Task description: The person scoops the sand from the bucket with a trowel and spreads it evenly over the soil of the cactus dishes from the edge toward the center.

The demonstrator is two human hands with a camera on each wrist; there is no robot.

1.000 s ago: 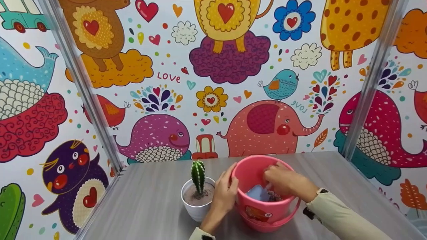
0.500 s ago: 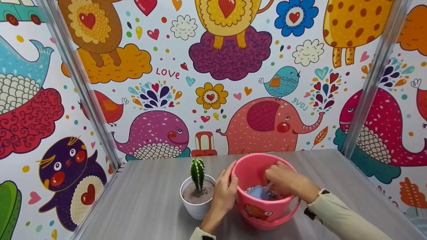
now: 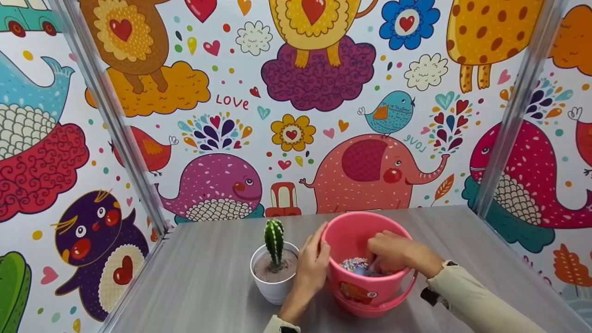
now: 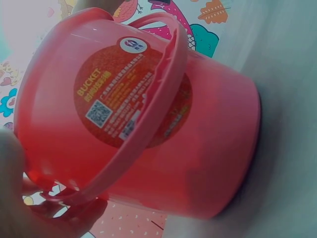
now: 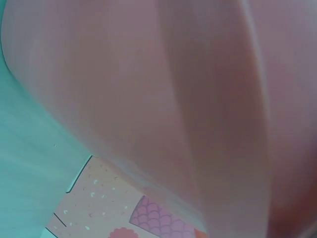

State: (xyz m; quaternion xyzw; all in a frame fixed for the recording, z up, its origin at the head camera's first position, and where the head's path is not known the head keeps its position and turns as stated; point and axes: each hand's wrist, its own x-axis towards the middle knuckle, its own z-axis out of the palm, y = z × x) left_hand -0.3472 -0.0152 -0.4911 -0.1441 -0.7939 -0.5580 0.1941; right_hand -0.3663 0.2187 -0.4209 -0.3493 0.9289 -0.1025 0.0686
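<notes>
A pink bucket (image 3: 393, 289) stands upright on the grey table. My left hand (image 3: 312, 266) holds it at the left side, thumb by the rim; the left wrist view shows fingers (image 4: 74, 215) bent around the wall near the handle joint. Inside the bucket, my right hand (image 3: 393, 249) grips a light blue toy shovel (image 3: 361, 272), its blade low among small multicoloured grains (image 3: 354, 264). Part of the shovel is hidden by the hand and the front wall. The bucket's outer wall (image 5: 109, 99) fills most of the right wrist view, blurred.
Left of the bucket, close to my left forearm, stands a white pot (image 3: 273, 291) holding a green cactus (image 3: 274, 240) in soil. The bucket's pink handle (image 4: 171, 74) hangs down across its labelled side. Printed cartoon panels (image 3: 222, 180) wall the table (image 3: 199, 277) at the back and sides.
The shovel blade has dropped and sunk into the grains, leaving less of it visible and more grains showing. My right hand has lowered slightly; the left hand keeps its hold on the bucket.
</notes>
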